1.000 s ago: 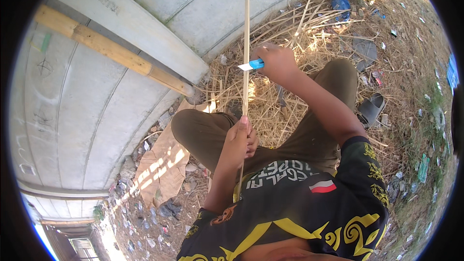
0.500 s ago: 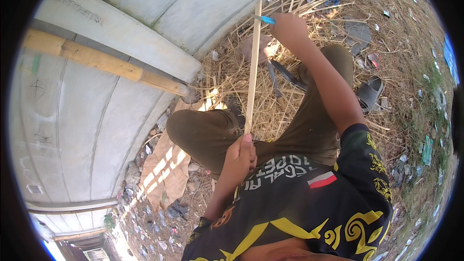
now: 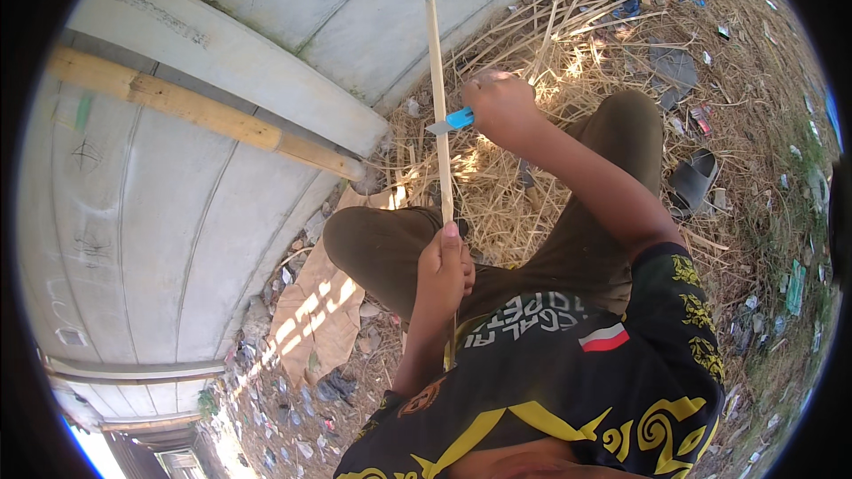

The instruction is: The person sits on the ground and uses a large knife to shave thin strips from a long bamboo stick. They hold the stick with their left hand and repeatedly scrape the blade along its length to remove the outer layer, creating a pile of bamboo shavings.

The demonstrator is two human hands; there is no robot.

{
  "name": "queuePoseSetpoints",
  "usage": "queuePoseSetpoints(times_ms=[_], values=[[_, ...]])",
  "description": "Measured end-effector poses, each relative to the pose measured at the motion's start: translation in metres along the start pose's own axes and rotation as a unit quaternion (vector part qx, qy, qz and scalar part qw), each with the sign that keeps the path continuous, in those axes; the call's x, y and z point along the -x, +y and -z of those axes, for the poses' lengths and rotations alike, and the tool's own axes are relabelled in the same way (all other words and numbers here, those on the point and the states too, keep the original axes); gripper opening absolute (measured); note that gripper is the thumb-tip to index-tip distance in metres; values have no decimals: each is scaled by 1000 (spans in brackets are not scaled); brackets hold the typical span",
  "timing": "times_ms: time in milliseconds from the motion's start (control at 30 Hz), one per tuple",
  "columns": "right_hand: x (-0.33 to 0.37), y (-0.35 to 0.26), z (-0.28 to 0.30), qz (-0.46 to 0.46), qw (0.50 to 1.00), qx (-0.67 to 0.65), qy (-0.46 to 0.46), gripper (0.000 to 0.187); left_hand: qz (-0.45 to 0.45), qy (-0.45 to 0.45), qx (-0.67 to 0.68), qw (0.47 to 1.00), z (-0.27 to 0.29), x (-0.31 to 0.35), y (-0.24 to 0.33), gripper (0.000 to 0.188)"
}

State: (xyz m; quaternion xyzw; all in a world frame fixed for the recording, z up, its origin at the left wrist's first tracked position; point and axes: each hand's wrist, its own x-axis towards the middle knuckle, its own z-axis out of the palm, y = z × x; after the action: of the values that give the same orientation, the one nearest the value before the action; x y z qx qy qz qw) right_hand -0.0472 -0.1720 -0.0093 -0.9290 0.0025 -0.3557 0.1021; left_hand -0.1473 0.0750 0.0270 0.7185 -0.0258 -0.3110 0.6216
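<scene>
A long, pale strip, apparently bamboo [image 3: 438, 71], points up and away from my lap, its far end before the wall. My left hand [image 3: 445, 263] is closed round its lower part, thumb along the top. In my right hand [image 3: 501, 106] is a blue utility knife [image 3: 459, 119]. Its short blade lies across the strip, roughly midway between the far end and my left hand. Whether the edge bites into the strip I cannot tell. My fingers hide most of the knife's handle.
Shavings and thin strips [image 3: 559, 27] litter the ground between and beyond my legs. A pale panel wall [image 3: 257, 27] with a bamboo pole [image 3: 204, 115] stands at the left. Brown cardboard [image 3: 311, 319] lies by my left knee. A grey sandal [image 3: 694, 182] is at the right.
My right hand has drawn the knife down the strip, from near its far end toward me. The strip's far end has tilted left, and my left hand sits slightly higher in view.
</scene>
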Motion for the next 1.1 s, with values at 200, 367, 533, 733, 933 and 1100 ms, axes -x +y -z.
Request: queuePoseSetpoints(times_ms=[200,367,533,733,933,1100], values=[[-9,4,1,-57,997,43,-40,8,13,-11,31,999,-4,2,2,45],[-12,19,5,-56,998,10,18,10,7,-25,33,999,-8,-2,2,46],[-23,29,15,-160,986,39,-39,12,18,-36,20,999,-13,0,-1,45],[-30,63,31,-250,967,34,-21,13,15,-48,-21,999,-23,8,-3,44],[-33,108,37,-333,941,64,20,16,1,-96,-84,992,-15,23,-23,43],[-23,146,37,-471,882,16,-6,24,14,-140,-115,983,-12,43,-42,41]])
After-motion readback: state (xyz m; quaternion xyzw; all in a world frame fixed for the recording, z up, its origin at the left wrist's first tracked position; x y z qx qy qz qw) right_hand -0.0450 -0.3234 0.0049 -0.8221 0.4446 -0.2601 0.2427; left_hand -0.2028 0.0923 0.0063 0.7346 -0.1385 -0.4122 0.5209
